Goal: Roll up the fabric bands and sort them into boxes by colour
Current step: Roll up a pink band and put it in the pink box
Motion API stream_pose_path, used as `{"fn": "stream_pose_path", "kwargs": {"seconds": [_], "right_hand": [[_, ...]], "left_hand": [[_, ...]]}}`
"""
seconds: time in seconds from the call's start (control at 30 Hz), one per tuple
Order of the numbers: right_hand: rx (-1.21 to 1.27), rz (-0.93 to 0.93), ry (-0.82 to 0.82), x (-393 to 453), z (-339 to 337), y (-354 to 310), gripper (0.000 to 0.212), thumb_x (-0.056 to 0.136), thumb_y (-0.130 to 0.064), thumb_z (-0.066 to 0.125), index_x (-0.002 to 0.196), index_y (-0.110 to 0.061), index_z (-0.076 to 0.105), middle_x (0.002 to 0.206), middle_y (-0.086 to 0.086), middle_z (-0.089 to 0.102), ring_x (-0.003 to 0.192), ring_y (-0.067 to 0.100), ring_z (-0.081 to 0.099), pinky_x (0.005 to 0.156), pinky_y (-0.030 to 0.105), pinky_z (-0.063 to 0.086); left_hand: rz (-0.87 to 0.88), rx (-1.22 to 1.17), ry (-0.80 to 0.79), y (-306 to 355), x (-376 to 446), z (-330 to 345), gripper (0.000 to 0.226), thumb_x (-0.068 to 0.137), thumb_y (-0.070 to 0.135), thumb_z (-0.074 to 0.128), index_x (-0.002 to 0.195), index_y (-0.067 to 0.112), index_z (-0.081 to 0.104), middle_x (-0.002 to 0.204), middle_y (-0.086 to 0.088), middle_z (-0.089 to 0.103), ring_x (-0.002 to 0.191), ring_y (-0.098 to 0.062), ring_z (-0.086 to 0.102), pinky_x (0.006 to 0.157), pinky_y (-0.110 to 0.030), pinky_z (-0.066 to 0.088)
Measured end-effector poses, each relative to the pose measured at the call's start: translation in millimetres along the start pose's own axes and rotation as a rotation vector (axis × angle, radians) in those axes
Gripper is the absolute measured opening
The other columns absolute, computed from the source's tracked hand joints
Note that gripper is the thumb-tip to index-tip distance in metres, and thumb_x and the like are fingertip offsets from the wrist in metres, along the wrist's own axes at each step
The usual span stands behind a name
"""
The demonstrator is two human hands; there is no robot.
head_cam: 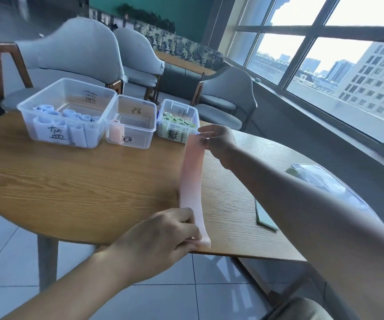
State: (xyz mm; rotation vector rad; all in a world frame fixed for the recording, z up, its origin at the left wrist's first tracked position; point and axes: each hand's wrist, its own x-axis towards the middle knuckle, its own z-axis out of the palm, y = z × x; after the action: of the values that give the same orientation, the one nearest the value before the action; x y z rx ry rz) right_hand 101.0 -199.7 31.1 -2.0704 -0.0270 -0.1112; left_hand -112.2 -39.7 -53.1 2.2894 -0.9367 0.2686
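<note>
A long pink fabric band [192,176] lies stretched out flat on the wooden table [82,181]. My left hand [161,236] pinches its near end at the table's front edge. My right hand [218,139] pinches its far end close to the boxes. Three clear plastic boxes stand at the back: a large one [67,112] with several blue rolls, a middle one [132,122] with one pink roll [116,134], and a small one [178,121] with several green rolls.
A green band [264,215] lies flat on the table to the right of my right arm. A clear plastic bag [329,183] lies at the right edge. Grey chairs [75,54] stand behind the table, windows to the right.
</note>
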Motion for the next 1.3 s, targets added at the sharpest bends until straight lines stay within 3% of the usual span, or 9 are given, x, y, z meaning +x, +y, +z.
{"fn": "stream_pose_path", "kwargs": {"seconds": [0.17, 0.3, 0.43, 0.57, 0.7, 0.97, 1.1, 1.3], "right_hand": [[0.007, 0.005, -0.02, 4, 14, 2, 0.027, 0.084, 0.005, 0.072, 0.098, -0.018, 0.071, 0.097, 0.004, 0.075, 0.09, 0.017, 0.071, 0.073, 0.026, 0.06], [-0.102, -0.021, -0.004, 0, 12, -2, 0.028, 0.084, -0.006, 0.077, 0.109, -0.018, 0.073, 0.102, -0.003, 0.072, 0.09, 0.009, 0.066, 0.052, 0.011, 0.044], [-0.141, -0.074, -0.034, -13, 4, -1, 0.029, 0.085, -0.01, 0.078, 0.112, -0.017, 0.073, 0.108, -0.004, 0.073, 0.096, 0.009, 0.067, 0.059, 0.011, 0.045], [-0.171, -0.127, -0.089, -43, -6, 4, 0.023, 0.086, -0.009, 0.077, 0.106, -0.02, 0.074, 0.101, -0.008, 0.074, 0.096, 0.007, 0.068, 0.068, 0.011, 0.047], [-0.141, -0.181, -0.157, -86, -15, 17, 0.021, 0.084, -0.005, 0.078, 0.094, -0.023, 0.074, 0.095, -0.005, 0.076, 0.092, 0.009, 0.073, 0.086, 0.03, 0.058], [-0.341, -0.261, -0.295, -188, -42, 45, 0.013, 0.089, -0.021, 0.072, 0.088, -0.033, 0.072, 0.093, -0.02, 0.073, 0.091, -0.001, 0.069, 0.085, 0.021, 0.053], [-0.443, -0.334, -0.307, -213, -44, 66, 0.01, 0.087, -0.025, 0.07, 0.088, -0.035, 0.07, 0.091, -0.016, 0.07, 0.091, 0.006, 0.066, 0.082, 0.033, 0.053], [-0.466, -0.507, -0.311, -223, -45, 70, 0.006, 0.09, -0.027, 0.071, 0.088, -0.032, 0.069, 0.095, -0.015, 0.066, 0.096, 0.009, 0.062, 0.082, 0.034, 0.05]], "left_hand": [[-0.009, 0.016, -0.011, 1, -2, 1, 0.009, 0.089, 0.032, 0.071, 0.095, 0.026, 0.067, 0.09, 0.015, 0.052, 0.087, -0.004, 0.051, 0.076, -0.004, 0.031], [0.001, 0.021, -0.023, -2, -2, -1, 0.016, 0.086, 0.036, 0.074, 0.096, 0.029, 0.065, 0.09, 0.016, 0.053, 0.087, -0.002, 0.05, 0.078, -0.005, 0.033], [0.016, 0.06, -0.036, 0, -3, -5, 0.022, 0.085, 0.037, 0.075, 0.093, 0.03, 0.056, 0.088, 0.015, 0.053, 0.084, -0.002, 0.046, 0.076, -0.011, 0.036], [0.015, 0.081, -0.02, 1, -4, -5, 0.021, 0.087, 0.034, 0.073, 0.083, 0.027, 0.053, 0.084, 0.014, 0.05, 0.08, -0.001, 0.041, 0.071, -0.012, 0.034], [0.002, 0.103, 0.017, 2, -4, -1, 0.021, 0.088, 0.032, 0.072, 0.081, 0.026, 0.053, 0.084, 0.014, 0.051, 0.079, -0.003, 0.043, 0.07, -0.017, 0.041], [-0.01, 0.068, 0.0, 1, -4, 0, 0.019, 0.086, 0.032, 0.075, 0.08, 0.026, 0.058, 0.085, 0.015, 0.054, 0.083, -0.001, 0.043, 0.074, -0.012, 0.034], [-0.026, 0.055, 0.001, 2, -6, 0, 0.019, 0.086, 0.034, 0.075, 0.08, 0.029, 0.058, 0.086, 0.016, 0.053, 0.085, -0.001, 0.047, 0.075, -0.015, 0.039], [-0.018, 0.062, 0.012, 4, -7, -1, 0.021, 0.086, 0.031, 0.076, 0.079, 0.027, 0.057, 0.086, 0.016, 0.053, 0.084, -0.003, 0.048, 0.074, -0.022, 0.043]]}}
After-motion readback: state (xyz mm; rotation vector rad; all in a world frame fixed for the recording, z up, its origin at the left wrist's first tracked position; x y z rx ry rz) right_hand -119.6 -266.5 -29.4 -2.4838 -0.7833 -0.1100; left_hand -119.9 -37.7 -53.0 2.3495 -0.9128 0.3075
